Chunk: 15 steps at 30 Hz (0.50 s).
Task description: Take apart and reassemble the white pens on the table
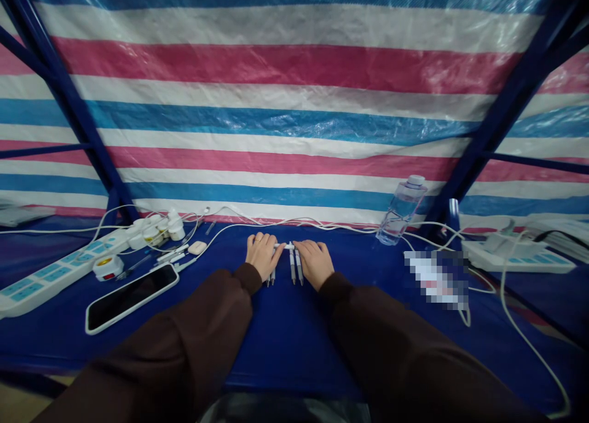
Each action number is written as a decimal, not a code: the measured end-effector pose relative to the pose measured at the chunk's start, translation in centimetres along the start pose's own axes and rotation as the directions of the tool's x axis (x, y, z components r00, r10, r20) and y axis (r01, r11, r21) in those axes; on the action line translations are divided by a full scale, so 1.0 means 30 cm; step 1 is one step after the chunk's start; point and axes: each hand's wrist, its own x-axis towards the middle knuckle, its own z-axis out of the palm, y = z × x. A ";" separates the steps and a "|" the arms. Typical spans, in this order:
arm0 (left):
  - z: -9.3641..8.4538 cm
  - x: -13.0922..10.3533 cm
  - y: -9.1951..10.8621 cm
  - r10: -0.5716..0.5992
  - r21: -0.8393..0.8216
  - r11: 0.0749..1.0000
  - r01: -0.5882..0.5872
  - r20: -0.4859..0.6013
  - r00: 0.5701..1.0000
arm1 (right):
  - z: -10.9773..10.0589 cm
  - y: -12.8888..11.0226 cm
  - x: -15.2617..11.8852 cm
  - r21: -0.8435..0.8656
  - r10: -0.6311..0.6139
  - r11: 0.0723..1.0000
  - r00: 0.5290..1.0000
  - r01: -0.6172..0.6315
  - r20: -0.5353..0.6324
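A white pen [286, 247] lies crosswise between my hands, its ends at my fingers. My left hand [261, 255], with a ring on one finger, is closed on its left end. My right hand [315, 261] pinches its right end, thumb and fingers together. Two grey-and-white pens [295, 268] lie side by side, pointing toward me, just left of my right palm. The tips of two more pens [271, 280] stick out from under my left hand, which hides their upper parts.
On the left are a phone [133, 297] on a cable, a power strip [59, 275] with plugs, and a small white case [197, 248]. To the right stand a clear bottle [401, 211] and another power strip [519, 257]. White cables run along the striped sheet [294, 159] behind.
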 end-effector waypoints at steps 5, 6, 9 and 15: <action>0.004 -0.001 -0.001 0.005 -0.011 1.000 -0.005 -0.010 1.000 | -0.007 0.008 -0.006 0.051 0.034 0.998 0.999 -0.033 -0.033; 0.003 -0.002 0.000 0.011 -0.009 1.000 -0.011 -0.009 1.000 | -0.010 0.006 -0.006 0.066 0.056 0.996 0.997 -0.053 -0.043; -0.001 -0.002 0.001 0.028 -0.010 1.000 -0.028 -0.006 1.000 | -0.016 -0.001 -0.003 0.106 0.115 0.989 0.991 -0.107 -0.075; -0.008 0.000 0.002 0.013 0.009 1.000 -0.013 -0.023 1.000 | -0.012 -0.010 0.005 0.115 0.069 0.992 0.995 -0.060 -0.074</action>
